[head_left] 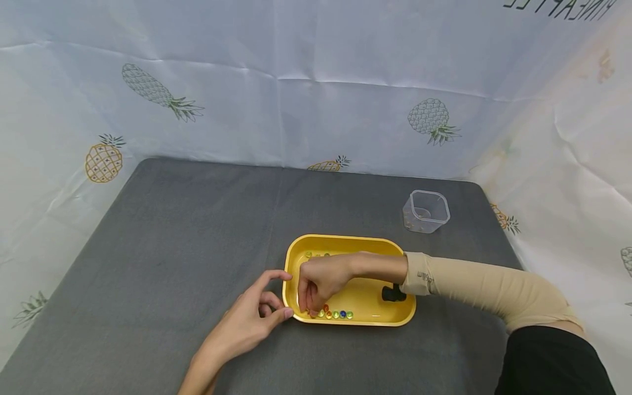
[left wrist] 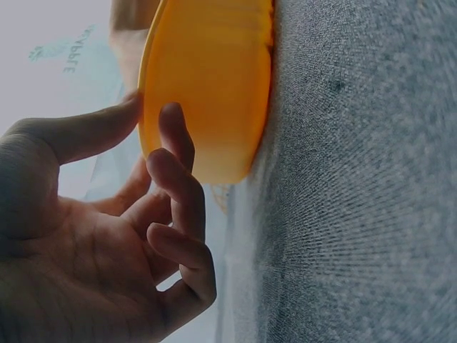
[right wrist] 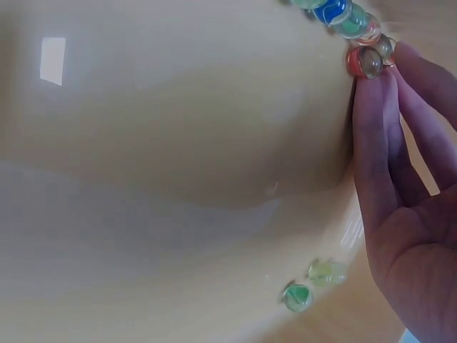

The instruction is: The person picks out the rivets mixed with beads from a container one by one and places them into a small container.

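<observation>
A yellow tray (head_left: pixel 365 299) with rounded corners holds several small glass marbles (head_left: pixel 343 314). At its left end, my left hand (head_left: pixel 249 315) holds the rim between thumb and index finger; the other fingers curl beside the outer wall (left wrist: pixel 207 86). My right hand (head_left: pixel 323 277) reaches down into the tray at the near left corner. Its thumb and fingertips close around a marble (right wrist: pixel 386 48) there, with a red marble (right wrist: pixel 355 62) right at the fingertips. Green, blue and other marbles line up along the near side. Two greenish marbles (right wrist: pixel 298 296) lie apart near the far side.
A clear plastic container (head_left: pixel 426 211) stands behind the tray to the right. Grey cloth (head_left: pixel 197 230) covers the table. White pineapple-print sheets (head_left: pixel 296 109) hang along the back and sides. A black wrist camera (head_left: pixel 393 293) sits under the right wrist, over the tray.
</observation>
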`<state>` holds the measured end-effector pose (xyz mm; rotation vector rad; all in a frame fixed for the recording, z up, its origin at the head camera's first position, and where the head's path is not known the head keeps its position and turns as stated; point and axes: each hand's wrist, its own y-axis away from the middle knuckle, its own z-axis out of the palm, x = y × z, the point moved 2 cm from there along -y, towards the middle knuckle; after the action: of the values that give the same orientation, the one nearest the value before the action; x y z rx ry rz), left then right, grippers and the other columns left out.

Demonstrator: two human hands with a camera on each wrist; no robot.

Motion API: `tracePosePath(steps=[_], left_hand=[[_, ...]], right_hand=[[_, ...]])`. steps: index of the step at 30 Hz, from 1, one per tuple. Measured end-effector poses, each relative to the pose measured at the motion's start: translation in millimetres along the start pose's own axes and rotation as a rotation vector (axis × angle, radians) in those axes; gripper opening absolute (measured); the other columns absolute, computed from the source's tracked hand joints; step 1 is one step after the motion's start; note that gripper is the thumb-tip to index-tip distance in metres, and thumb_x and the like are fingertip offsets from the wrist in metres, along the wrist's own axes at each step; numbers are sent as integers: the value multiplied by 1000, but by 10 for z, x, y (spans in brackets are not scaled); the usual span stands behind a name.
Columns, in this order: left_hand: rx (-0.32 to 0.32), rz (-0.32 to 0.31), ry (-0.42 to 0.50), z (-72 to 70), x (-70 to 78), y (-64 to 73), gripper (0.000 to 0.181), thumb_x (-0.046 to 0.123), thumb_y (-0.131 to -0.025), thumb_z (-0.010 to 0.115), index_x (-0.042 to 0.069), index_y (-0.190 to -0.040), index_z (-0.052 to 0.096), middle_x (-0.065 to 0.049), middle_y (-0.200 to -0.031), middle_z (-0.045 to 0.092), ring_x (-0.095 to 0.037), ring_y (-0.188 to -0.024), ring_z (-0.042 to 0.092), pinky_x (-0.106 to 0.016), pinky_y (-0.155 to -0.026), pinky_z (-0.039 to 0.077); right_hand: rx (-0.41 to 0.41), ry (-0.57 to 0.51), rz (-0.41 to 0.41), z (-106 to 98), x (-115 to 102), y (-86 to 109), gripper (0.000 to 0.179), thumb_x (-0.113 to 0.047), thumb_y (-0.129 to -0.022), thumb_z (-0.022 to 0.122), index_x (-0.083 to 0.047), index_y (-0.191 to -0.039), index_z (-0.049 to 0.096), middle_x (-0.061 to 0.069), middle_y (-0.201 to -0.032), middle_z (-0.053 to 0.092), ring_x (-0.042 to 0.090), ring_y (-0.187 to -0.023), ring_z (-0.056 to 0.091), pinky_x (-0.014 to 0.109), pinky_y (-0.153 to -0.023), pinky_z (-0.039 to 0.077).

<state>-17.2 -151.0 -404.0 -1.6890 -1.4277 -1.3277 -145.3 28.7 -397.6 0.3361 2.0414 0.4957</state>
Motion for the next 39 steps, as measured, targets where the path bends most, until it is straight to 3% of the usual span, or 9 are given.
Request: tracePosePath(steps=[9, 19, 28, 39], left_hand=[[-5, -4, -3, 3, -3, -5, 57, 22, -100, 80, 19, -148, 51, -5, -87, 75, -6, -66, 58, -24, -62, 47], [-17, -33, 10, -3, -15, 1, 56, 23, -100, 80, 22, -149, 51, -7, -88, 74, -6, -65, 56, -24, -62, 46], [-12, -16, 6, 7, -24, 3, 56, 25, -99, 81, 24, -146, 52, -6, -87, 74, -6, -66, 57, -24, -63, 47], [-6, -9, -2, 1, -12, -1, 56, 25, -99, 81, 24, -147, 52, -5, -87, 74, -6, -66, 57, -24, -63, 47]], right_hand=[[5, 39, 11, 36, -37, -10, 11, -1, -90, 86, -7, -98, 85, -8, -79, 77, -5, -68, 66, 18, -70, 59], [-20, 107, -44, 67, -78, -40, 8, -2, -93, 81, -9, -95, 82, -7, -78, 73, -4, -68, 58, 13, -68, 53], [-29, 83, -65, 77, -85, -93, 14, 4, -93, 76, -9, -91, 78, -10, -74, 66, -3, -60, 53, 14, -60, 47], [-31, 45, -70, 57, -37, -99, 9, -2, -93, 75, -10, -92, 78, -10, -76, 66, -1, -62, 54, 15, -62, 47]])
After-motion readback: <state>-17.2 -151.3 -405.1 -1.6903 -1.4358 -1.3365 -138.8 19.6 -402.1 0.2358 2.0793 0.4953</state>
